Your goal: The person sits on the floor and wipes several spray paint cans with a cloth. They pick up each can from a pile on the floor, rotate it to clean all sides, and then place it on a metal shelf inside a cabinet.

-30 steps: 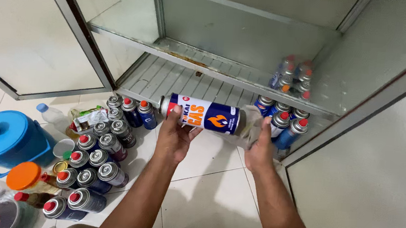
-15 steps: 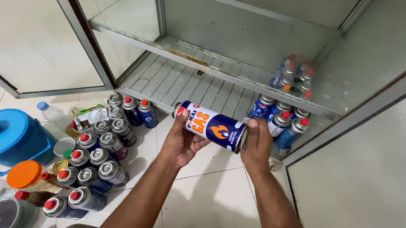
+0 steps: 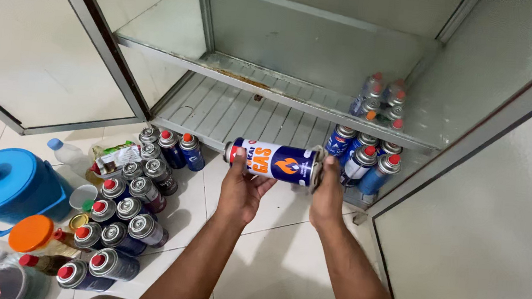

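I hold a blue and white gas canister [image 3: 274,161] sideways in front of an open metal cabinet [image 3: 251,98]. My left hand [image 3: 242,189] cups the canister's capped end from below. At the canister's base, my right hand [image 3: 328,195] presses a crumpled grey cloth [image 3: 317,167]. Several more canisters [image 3: 365,156] stand on the cabinet's lower shelf at the right, just beyond my right hand.
A cluster of several canisters [image 3: 125,211] covers the tiled floor at the left. Beside them sit a blue lidded bucket [image 3: 0,187], an orange-lidded jar [image 3: 31,233], a plastic bottle [image 3: 66,151] and small packets. The cabinet's glass door [image 3: 46,50] stands open at the left.
The canister has come down and a little right, closer to me. Both hands have shifted along it, and the cloth sits at its base.
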